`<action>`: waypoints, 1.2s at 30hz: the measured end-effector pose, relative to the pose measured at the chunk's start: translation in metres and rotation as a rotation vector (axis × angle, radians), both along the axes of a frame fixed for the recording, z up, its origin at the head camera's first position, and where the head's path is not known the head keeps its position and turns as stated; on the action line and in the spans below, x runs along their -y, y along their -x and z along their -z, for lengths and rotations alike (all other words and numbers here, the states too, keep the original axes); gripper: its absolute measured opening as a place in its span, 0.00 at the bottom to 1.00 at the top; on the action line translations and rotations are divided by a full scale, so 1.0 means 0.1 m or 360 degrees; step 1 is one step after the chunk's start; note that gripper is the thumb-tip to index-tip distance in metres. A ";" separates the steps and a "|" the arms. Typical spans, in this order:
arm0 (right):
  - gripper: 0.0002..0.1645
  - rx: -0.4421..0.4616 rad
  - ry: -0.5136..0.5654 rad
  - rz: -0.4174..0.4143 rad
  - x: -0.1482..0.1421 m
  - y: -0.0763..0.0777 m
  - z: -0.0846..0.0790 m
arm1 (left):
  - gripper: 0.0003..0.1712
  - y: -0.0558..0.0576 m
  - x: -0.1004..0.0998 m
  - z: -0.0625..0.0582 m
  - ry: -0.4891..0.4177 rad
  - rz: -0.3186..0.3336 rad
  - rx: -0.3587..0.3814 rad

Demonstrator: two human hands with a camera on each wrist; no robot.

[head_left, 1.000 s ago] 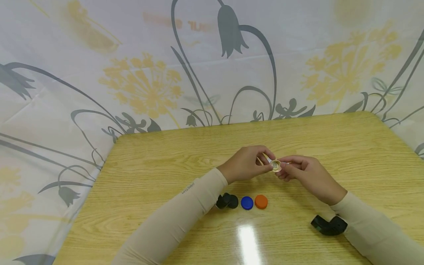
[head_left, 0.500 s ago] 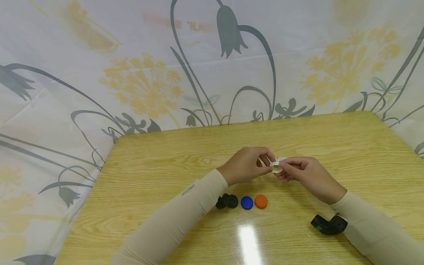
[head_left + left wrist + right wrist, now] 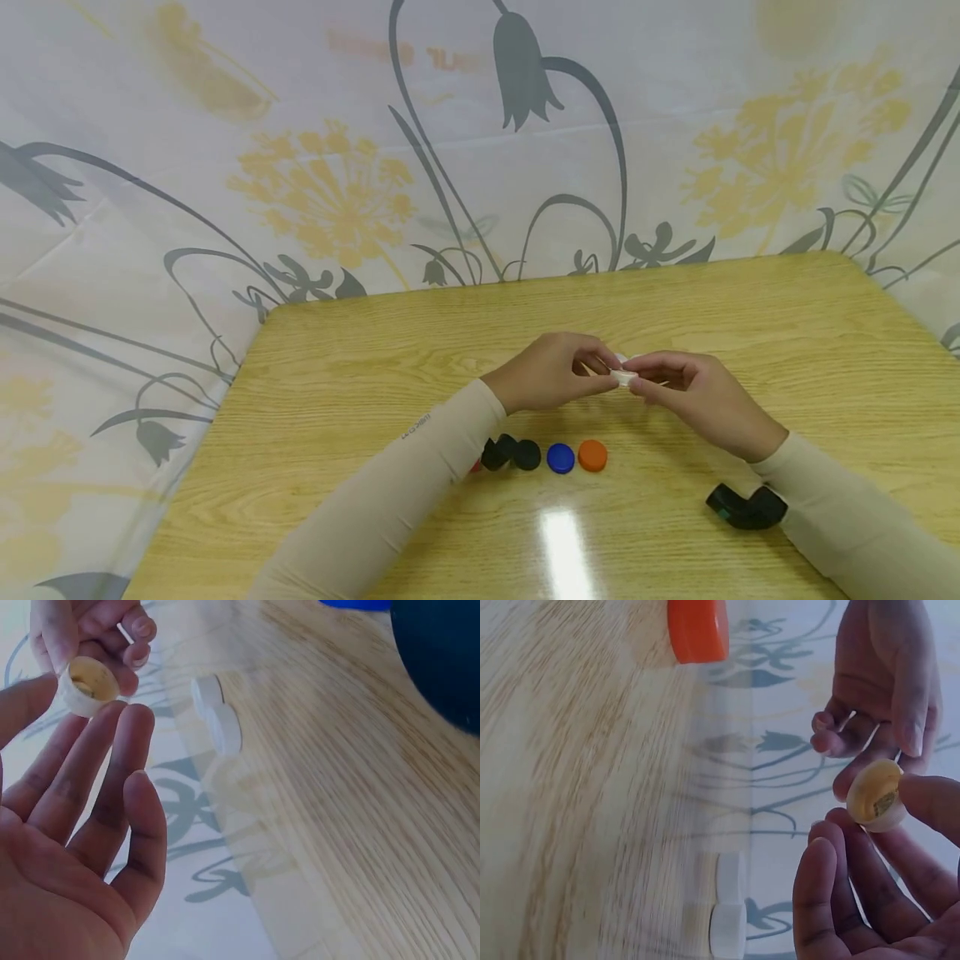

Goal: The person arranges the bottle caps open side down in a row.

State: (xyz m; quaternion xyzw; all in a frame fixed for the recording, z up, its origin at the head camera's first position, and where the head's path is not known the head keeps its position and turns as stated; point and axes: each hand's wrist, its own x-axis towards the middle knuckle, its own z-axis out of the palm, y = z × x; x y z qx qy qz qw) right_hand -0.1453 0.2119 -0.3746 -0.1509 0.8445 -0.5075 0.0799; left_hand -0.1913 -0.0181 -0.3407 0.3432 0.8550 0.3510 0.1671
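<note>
Basically, left hand [image 3: 555, 372] and right hand [image 3: 701, 398] both pinched the white cap [image 3: 624, 379] above the table [image 3: 435, 342]; light fingertip pressure at opposite edges seemed best, with neither hand tugging it loose.

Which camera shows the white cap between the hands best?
The right wrist view: the white cap appears largest, its yellowish hollow and dark inner mark clearest. The left wrist view shows the hollow smaller; the head view, only a tiny pale side.
</note>
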 end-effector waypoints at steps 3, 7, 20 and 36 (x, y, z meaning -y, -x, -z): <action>0.19 -0.0082 -0.0036 0.0007 0.01 -0.01 0.02 | 0.13 0.01 0.00 0.00 -0.0013 -0.0031 0.0046; 0.18 -0.0174 -0.0025 -0.0010 0.03 -0.02 0.01 | 0.15 0.00 -0.01 0.00 0.0012 -0.0070 0.0009; 0.16 -0.0358 -0.0062 0.0014 0.05 -0.05 -0.01 | 0.12 -0.06 -0.03 -0.02 0.0046 -0.0110 -0.0032; 0.12 -0.0242 -0.0114 -0.0087 0.04 -0.26 -0.01 | 0.13 -0.48 -0.06 0.12 0.0278 -0.0209 -0.0530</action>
